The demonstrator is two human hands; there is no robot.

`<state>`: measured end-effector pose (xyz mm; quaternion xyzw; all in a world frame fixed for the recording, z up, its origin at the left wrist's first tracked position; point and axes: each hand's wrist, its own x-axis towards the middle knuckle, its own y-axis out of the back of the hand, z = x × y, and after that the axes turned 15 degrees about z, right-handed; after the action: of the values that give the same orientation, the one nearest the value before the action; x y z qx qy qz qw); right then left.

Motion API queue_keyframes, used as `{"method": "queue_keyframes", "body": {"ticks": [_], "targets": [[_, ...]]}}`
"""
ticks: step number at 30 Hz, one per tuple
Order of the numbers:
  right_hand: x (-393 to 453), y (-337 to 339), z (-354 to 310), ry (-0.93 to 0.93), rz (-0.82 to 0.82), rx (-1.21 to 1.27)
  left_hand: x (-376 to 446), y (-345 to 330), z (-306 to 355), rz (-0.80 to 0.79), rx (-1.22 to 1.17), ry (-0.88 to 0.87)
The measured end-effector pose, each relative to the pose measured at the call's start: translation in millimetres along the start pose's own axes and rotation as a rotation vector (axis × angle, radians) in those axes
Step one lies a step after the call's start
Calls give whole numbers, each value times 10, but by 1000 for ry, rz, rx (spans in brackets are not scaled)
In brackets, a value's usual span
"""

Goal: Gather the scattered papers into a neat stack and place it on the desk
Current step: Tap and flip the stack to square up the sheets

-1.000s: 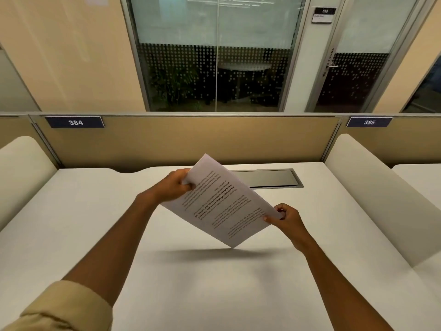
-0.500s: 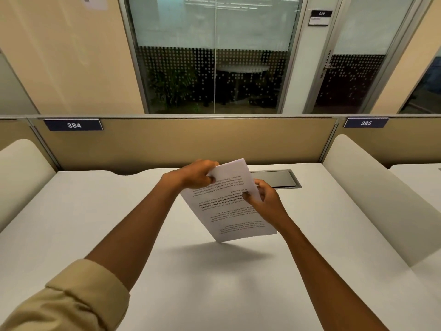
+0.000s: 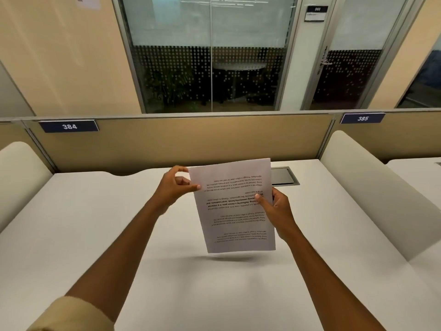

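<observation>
Currently both hands hold the papers upright above the counter, printed side toward the person, text upside down. Left hand pinches the upper left edge between thumb and fingers. Right hand grips the right edge at mid-height, thumb pressed on the printed face. Bottom edge of the sheets hangs just clear of the counter, with a shadow beneath. A dark cable hatch sits behind the sheets. Partition tags read 384 and 385.

White desk with recessed hatch
</observation>
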<state>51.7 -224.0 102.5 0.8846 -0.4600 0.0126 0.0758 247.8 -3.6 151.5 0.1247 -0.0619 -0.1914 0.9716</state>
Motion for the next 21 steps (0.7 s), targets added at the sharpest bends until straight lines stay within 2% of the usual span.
{"method": "queue_keyframes", "body": {"ticks": [3,6,12,21], "targets": [[-50,-5,25,-36,10,60,-177,-58,-270,-83,-153,124],[-104,-56,81,-62,17,92,-391,-265,-506,-99,-275,149],[-198,-196,189,-40,59,33,-764,-661,-638,251,-262,113],[-300,-288,266,-58,82,48,-916,-763,-669,445,-101,-67]]}}
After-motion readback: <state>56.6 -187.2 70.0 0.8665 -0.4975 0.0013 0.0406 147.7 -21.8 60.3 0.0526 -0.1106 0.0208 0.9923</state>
